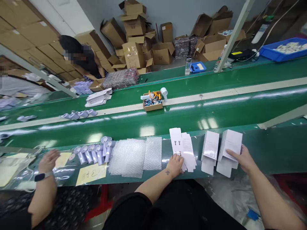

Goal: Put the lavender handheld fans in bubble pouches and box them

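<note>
My left hand (pixel 176 165) lies over the lower end of a flat white printed sheet (pixel 176 137) that bears two small dark pictures. Its fingers are curled together; what they hold, if anything, is hidden. More white sheets with fine print (pixel 188 148) lie against it on the right. My right hand (pixel 245 158) grips the right side of a white carton (pixel 232 142), thumb on top and the other fingers behind, partly out of sight. Beside that carton rests a similar white carton (pixel 211 145) with its lower flaps spread out.
Bubble-wrap sheets (pixel 128 156) and pale lilac shower-head-like parts (pixel 94 153) lie to the left. Beyond them runs a green conveyor (pixel 182 118), with a small parts box (pixel 153 103) on its divider. A co-worker's hand (pixel 48 160) is at far left; another person (pixel 83 59) stands across.
</note>
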The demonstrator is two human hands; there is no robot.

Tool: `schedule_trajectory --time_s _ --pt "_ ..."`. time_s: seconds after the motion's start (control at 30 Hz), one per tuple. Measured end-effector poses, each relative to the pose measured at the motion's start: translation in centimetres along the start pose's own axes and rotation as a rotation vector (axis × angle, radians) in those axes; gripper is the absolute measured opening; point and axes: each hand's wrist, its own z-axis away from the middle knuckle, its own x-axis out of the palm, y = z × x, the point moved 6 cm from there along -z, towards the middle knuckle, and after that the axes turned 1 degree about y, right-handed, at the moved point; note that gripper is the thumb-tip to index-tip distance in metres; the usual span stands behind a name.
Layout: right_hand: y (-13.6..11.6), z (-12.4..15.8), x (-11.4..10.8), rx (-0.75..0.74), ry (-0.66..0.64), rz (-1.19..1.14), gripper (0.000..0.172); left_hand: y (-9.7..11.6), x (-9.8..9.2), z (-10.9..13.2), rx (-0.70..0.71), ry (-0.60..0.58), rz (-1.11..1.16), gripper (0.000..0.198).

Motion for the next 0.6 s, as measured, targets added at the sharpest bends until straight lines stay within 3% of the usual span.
schedule_trajectory --time_s 0.1,0.2,0.27,0.33,0.37,0.47,0.53,0.6 --pt "1.1 -0.7 1.7 0.11 -0.098 0.069 0.069 -0.5 2.4 2.0 0.035 -0.019 -0.02 0.045" --pt "-1.8 0.8 2.8 -0.069 0.065 0.381 0.064 -0.8 3.9 4.0 0.022 -0.003 -0.008 0.059" --pt "-4.3 2.4 6.6 -0.218 -0.041 0.401 0.053 -0.7 4.8 5.2 -0.007 0.019 -0.001 0.066" --pt "-5.8 4.1 13.0 -0.257 -0.386 0.369 0.054 -0.5 5.7 6.1 -0.052 0.049 0.009 0.06" --pt "-6.1 4.5 15.7 -0.226 -0.425 0.452 0.06 -0.3 6.0 6.5 -0.071 0.068 0.014 0.056" --pt "-6.1 4.2 21.3 -0.094 -0.365 0.631 0.074 0.3 6.7 7.2 -0.079 0.106 0.031 0.05" --pt "-5.8 3.7 23.2 -0.049 -0.328 0.651 0.075 0.5 6.7 7.3 -0.074 0.114 0.047 0.049" --pt "-5.6 3.6 23.8 -0.048 -0.298 0.649 0.072 0.4 6.4 7.2 -0.07 0.117 0.074 0.048"
